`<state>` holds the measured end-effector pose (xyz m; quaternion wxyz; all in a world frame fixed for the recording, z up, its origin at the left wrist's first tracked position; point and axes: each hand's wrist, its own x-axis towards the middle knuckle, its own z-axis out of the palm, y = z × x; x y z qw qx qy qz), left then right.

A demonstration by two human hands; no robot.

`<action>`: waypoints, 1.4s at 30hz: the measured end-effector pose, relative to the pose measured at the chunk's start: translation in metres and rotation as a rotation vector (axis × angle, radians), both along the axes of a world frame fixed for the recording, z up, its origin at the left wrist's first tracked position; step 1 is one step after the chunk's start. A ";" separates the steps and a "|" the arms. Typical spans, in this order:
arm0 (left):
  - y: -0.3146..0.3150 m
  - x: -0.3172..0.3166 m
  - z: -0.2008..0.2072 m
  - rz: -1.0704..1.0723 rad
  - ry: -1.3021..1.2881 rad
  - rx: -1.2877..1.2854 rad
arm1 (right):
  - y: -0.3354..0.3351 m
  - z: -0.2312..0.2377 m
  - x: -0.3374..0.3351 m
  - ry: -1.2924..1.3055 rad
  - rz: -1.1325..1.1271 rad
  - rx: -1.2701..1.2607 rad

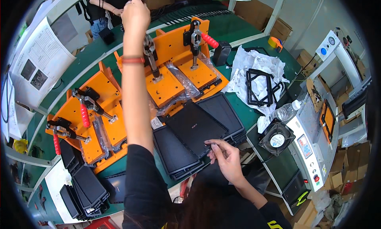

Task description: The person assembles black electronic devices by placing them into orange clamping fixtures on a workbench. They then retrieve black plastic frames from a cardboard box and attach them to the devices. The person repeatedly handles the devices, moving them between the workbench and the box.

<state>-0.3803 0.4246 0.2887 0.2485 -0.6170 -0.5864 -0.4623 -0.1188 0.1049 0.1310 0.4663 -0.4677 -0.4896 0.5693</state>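
Observation:
My left hand is raised high, its fingers curled closed above a metal toggle clamp on the orange fixture. Whatever those fingers grip is hidden. Lower down, my right hand pinches the near right edge of a flat black panel. That panel lies aslant across two stacks of black frames, one stack to the left and one to the right. Clear plastic film runs between the orange pressing blocks under the clamps.
A second orange fixture with red-handled clamps stands left. More black panels are stacked near left. On the right are a black open frame on crumpled white wrapping, a plastic bottle, a fan and a machine. A person stands beyond.

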 end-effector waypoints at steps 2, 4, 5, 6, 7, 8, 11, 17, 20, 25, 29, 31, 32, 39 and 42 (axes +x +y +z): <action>0.046 -0.019 -0.001 0.017 0.096 -0.747 | 0.009 0.002 -0.007 -0.026 0.007 0.019; 0.047 -0.029 -0.011 -0.569 -0.588 -0.831 | 0.028 -0.012 -0.021 -0.027 0.041 0.050; 0.053 -0.031 -0.015 -0.519 -0.548 -0.834 | 0.036 -0.017 -0.027 -0.044 0.067 0.043; 0.060 -0.032 -0.016 -0.467 -0.508 -0.837 | 0.044 -0.022 -0.034 -0.061 0.094 0.035; 0.066 -0.036 -0.017 -0.411 -0.465 -0.836 | 0.055 -0.028 -0.043 -0.074 0.088 0.064; 0.066 -0.037 -0.019 -0.397 -0.487 -0.813 | 0.066 -0.037 -0.054 -0.088 0.076 0.092; 0.063 -0.063 -0.016 -0.213 -0.296 -0.526 | 0.096 -0.054 -0.089 -0.112 0.055 0.209; -0.038 -0.008 -0.035 -0.408 -0.735 0.299 | 0.146 -0.078 -0.102 -0.093 -0.063 0.207; -0.139 0.031 -0.058 -0.358 -0.520 0.183 | 0.155 -0.087 -0.100 -0.122 0.040 0.102; -0.214 0.033 -0.138 -0.038 -0.408 -0.260 | 0.163 -0.082 -0.104 -0.504 0.062 0.119; -0.220 0.015 -0.168 0.157 -0.456 -0.444 | 0.166 -0.071 -0.104 -0.703 0.145 0.165; -0.205 0.002 -0.187 0.093 -0.572 -0.473 | 0.174 -0.086 -0.106 -0.691 0.179 0.200; -0.201 0.001 -0.189 0.063 -0.618 -0.511 | 0.173 -0.082 -0.105 -0.688 0.199 0.212; -0.178 -0.017 -0.202 -0.368 -1.160 -0.724 | 0.158 -0.068 -0.102 -0.256 0.162 0.057; -0.163 -0.036 -0.220 -0.552 -1.349 -0.652 | 0.159 -0.070 -0.108 0.195 0.127 -0.168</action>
